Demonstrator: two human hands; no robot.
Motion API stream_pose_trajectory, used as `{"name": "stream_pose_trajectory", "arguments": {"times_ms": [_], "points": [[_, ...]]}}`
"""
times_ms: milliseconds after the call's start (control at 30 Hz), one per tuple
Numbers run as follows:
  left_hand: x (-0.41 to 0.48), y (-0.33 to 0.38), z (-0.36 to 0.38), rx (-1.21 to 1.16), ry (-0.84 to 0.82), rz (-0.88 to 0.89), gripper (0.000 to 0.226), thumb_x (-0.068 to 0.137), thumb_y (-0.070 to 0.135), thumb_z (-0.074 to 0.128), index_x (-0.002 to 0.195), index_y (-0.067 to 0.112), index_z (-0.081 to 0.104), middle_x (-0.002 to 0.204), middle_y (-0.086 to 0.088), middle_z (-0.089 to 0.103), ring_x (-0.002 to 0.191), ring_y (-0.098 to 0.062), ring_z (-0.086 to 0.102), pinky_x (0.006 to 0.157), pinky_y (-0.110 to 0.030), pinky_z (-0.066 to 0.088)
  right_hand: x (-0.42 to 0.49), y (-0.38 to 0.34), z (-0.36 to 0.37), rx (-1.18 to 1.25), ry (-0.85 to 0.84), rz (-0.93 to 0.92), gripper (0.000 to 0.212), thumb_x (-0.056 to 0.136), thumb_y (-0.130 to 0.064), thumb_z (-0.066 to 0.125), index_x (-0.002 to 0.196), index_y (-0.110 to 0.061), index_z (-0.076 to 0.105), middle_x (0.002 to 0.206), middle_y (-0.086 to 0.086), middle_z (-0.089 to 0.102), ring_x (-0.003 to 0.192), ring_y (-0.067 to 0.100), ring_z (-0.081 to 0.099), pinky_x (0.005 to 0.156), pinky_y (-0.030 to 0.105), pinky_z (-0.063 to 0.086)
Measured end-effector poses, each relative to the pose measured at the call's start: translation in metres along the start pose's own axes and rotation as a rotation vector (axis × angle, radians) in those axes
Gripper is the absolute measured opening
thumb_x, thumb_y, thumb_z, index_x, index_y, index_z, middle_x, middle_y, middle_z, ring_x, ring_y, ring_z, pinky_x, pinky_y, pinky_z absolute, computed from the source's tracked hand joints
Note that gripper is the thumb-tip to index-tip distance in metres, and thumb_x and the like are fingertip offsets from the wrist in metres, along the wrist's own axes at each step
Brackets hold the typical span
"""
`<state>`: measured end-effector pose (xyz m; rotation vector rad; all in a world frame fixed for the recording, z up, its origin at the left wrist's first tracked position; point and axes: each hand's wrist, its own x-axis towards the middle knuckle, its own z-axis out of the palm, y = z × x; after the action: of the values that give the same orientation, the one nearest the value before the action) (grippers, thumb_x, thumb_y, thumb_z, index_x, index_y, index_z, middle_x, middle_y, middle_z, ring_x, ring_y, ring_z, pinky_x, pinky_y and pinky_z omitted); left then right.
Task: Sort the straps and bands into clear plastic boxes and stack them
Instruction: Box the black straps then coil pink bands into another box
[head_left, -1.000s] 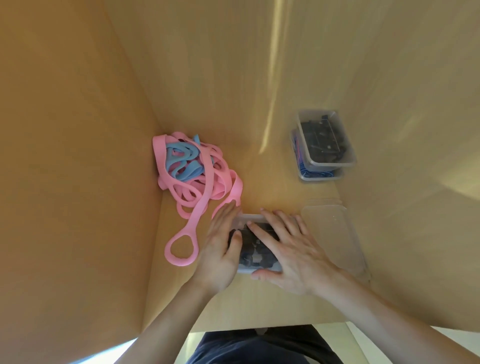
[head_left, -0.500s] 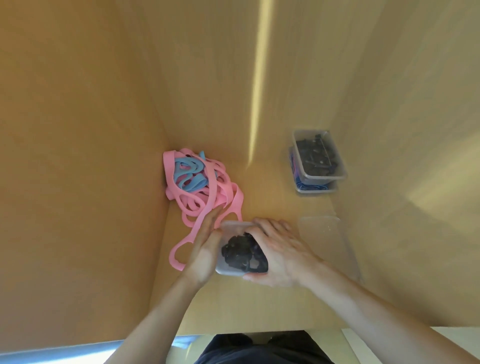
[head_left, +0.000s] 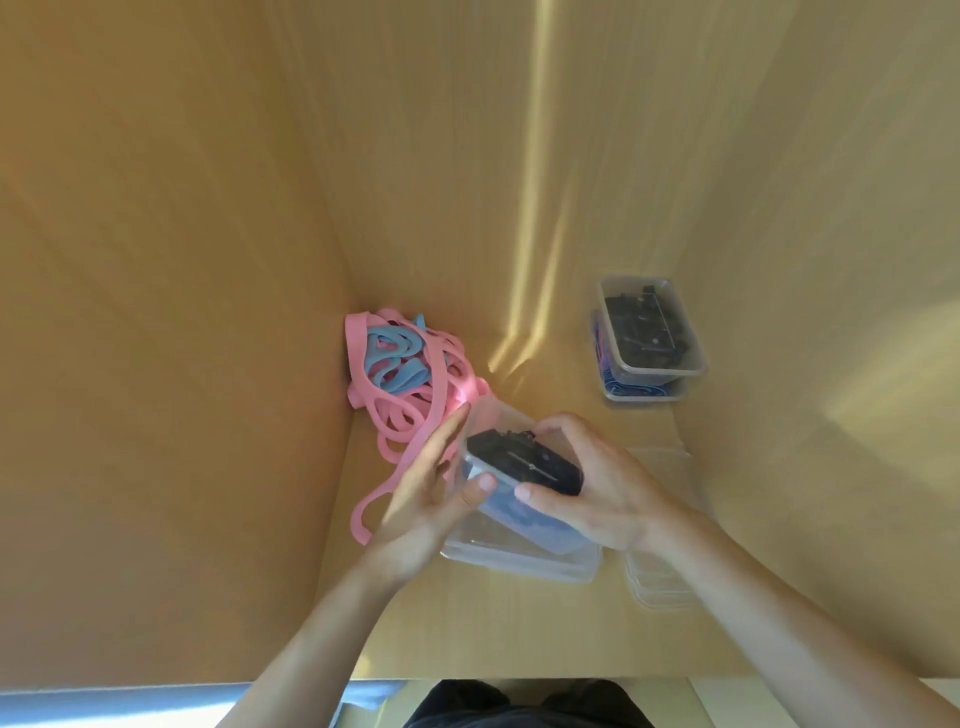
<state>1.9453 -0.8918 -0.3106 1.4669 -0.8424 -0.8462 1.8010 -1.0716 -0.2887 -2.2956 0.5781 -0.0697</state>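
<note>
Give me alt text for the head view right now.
Both hands, left hand and right hand, hold a tilted clear box of black straps over another clear box. Pink and blue bands lie piled to the left; two stacked boxes stand behind on the right.

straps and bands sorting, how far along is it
Done: two filled clear boxes stand stacked at the back right. In hand: the left hand and right hand hold a tilted box of black straps above another clear box on the shelf. Left: the pink and blue bands lie in an unsorted pile at the back left, and empty containers wait at the right.
</note>
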Motion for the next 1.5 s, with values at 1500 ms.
{"name": "stream_pose_trajectory", "arguments": {"times_ms": [1500], "points": [[0.044,0.043,0.010,-0.272,0.063,-0.005,0.053,0.094,0.035,0.066,0.143,0.020,0.054,0.137,-0.010,0.063,0.129,-0.030,0.059,0.110,-0.055,0.044,-0.026,-0.032,-0.054,0.555,-0.011,-0.077,0.071,0.076,-0.058,0.079,0.139,-0.045,0.049,0.137,-0.018,0.060,0.130,0.006,0.055,0.104,0.034,0.047]]}}
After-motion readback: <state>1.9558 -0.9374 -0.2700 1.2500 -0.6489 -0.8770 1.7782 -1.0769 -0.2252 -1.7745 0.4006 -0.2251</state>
